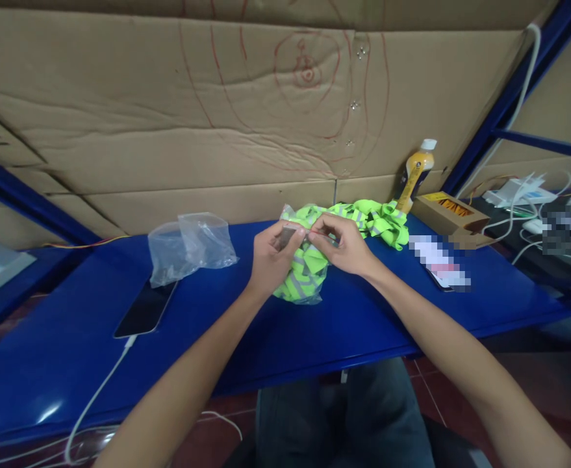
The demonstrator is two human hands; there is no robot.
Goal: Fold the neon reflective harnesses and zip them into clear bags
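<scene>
Head view: both hands (309, 244) pinch strap (304, 270) crosswise.

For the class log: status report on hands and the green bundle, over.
Left hand and right hand both pinching top of bagged green vest bundle. Bundle on blue table. Nothing blocking.

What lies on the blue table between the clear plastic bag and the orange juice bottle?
In the head view, between clear plastic bag and bottle: both hands pinching neon-yellow reflective strips.
</scene>
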